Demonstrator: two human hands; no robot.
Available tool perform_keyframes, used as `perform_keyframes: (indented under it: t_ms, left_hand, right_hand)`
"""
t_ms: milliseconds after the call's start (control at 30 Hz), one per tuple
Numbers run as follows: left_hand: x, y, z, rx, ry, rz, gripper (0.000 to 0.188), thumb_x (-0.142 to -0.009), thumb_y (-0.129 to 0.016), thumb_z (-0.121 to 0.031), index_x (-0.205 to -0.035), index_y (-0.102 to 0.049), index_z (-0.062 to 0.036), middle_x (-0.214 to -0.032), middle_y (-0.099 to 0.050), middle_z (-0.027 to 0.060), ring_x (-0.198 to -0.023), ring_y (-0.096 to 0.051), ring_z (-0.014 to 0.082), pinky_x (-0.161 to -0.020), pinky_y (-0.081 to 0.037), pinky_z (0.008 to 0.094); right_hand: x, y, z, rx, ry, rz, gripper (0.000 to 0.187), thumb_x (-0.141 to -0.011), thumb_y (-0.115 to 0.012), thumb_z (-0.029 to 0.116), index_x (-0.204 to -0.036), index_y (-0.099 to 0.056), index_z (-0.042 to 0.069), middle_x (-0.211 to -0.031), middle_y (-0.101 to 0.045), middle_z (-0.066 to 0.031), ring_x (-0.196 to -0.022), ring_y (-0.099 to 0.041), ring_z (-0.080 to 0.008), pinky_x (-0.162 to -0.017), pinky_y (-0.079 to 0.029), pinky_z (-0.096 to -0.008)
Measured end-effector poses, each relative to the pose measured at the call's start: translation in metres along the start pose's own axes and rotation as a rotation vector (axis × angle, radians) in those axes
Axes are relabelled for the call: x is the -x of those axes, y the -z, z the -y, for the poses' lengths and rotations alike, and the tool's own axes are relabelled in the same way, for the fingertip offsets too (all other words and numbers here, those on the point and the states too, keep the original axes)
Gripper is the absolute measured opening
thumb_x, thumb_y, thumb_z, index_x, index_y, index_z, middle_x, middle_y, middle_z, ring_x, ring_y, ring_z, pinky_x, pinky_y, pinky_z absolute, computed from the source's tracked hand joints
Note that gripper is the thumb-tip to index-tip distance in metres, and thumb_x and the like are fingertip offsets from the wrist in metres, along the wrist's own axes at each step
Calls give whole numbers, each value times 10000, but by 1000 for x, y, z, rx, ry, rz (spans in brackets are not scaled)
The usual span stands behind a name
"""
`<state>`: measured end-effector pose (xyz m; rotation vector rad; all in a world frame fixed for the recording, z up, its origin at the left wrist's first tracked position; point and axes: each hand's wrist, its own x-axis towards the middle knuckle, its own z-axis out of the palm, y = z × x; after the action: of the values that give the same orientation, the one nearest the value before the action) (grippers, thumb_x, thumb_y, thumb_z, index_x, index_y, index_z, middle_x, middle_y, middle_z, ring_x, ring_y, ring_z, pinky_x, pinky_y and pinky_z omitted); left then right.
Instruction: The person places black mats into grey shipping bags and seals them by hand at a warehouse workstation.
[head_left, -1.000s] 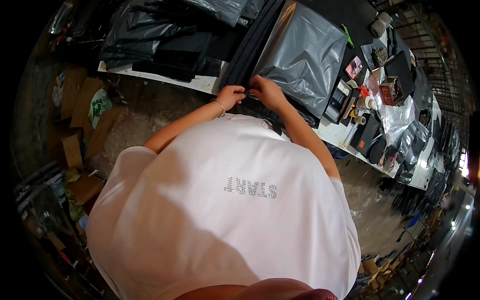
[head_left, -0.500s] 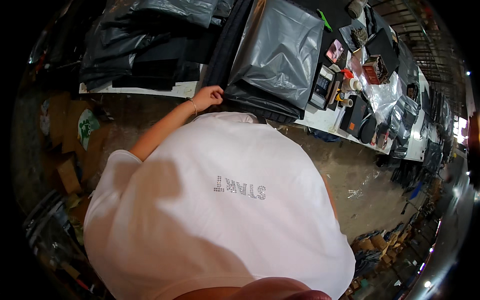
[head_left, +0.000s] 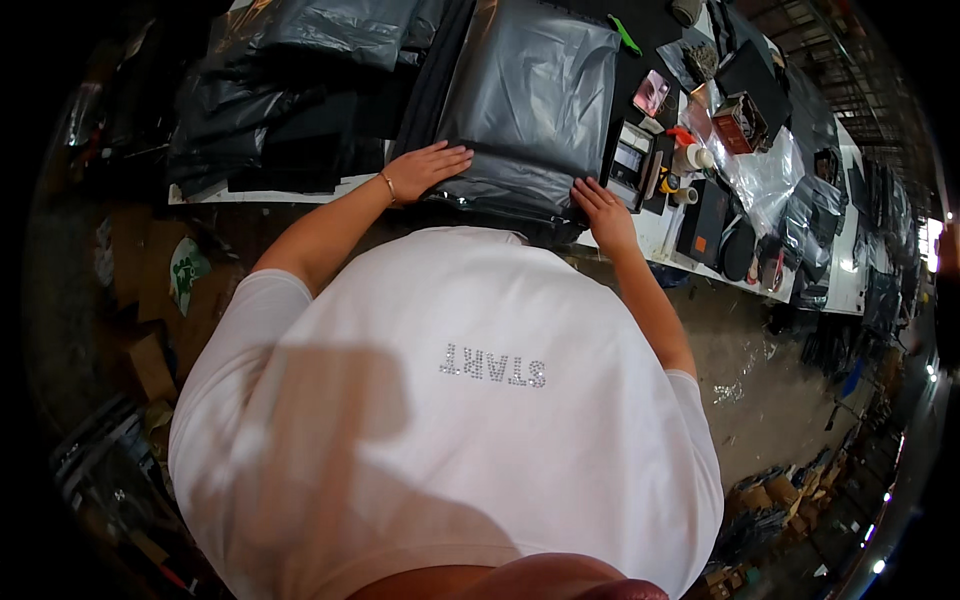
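A grey plastic bag (head_left: pixel 530 90) lies flat on dark folded cloth at the table's front edge, its near end smooth and pulled straight. My left hand (head_left: pixel 432 168) rests palm down on the bag's near left corner, fingers stretched toward the right. On the near right corner lies my right hand (head_left: pixel 600 208), its fingers extended over the bag's edge. Neither hand grips anything that I can see. What is inside the bag is hidden.
More grey bags and dark cloth (head_left: pixel 290 120) are piled at the left. To the right are a phone (head_left: pixel 652 92), a black tray (head_left: pixel 632 158), a white bottle (head_left: pixel 692 158), a small carton (head_left: pixel 740 122), a black box (head_left: pixel 705 222) and clear plastic film (head_left: pixel 765 185).
My right hand has come into view and landed on the bag's right corner. My left hand has uncurled and moved onto the bag. The bag's near end now lies flatter.
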<state>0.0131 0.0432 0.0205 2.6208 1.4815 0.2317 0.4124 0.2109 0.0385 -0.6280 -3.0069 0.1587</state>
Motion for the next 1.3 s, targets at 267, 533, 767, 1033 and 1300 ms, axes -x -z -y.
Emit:
perform_keyframes:
  t_ms: [267,533,767,1033,1300]
  left_hand:
    - [-28,-6,-16,341,1154,-339,287,-894,-642,-170,-1162,-586,-83,-1155,-629,202,-1029,-596,422,-860,-491,473]
    - [-62,-11,-53,29,883,-545,859,-776,-765,-395,-1491,-341,-177,-1338,-418,169,-1198,-457,401,-1015,-388,516]
    - [-75,2,-6,626,1211,-400,856,-718,-834,-434,-1324,-448,31,-1193,-615,282,-1094,-622,411,-929,-499,413]
    - [-6,208,121,148,1029,-616,724,-807,-751,-496,-1306,-579,0,-1310,-598,213,-1245,-557,346,-1046,-441,423]
    - [15,201,192,-114,836,-539,562,-870,-694,-363,-1333,-549,-81,-1266,-603,205,-1186,-572,367,-1002,-440,486]
  right_hand:
    - [-12,-69,1,-974,-929,-9,279,-919,-627,286,-893,-675,13,-757,-652,-75,-703,-616,-188,-612,-468,-372]
    - [-9,-48,32,-477,-698,-440,447,-830,-650,100,-1240,-502,2,-1154,-532,-226,-1042,-556,-406,-876,-456,-458]
    - [-6,-1,26,-527,-590,-444,299,-843,-590,18,-1141,-575,35,-1130,-487,-193,-1034,-552,-383,-859,-462,-432]
    - [24,-12,-34,-230,-749,-612,303,-778,-600,13,-1080,-608,36,-1071,-508,-186,-1007,-535,-389,-868,-451,-465]
    - [-5,-18,-89,62,-584,-335,391,-779,-582,-4,-1148,-664,94,-1200,-623,-99,-1119,-556,-363,-913,-475,-447]
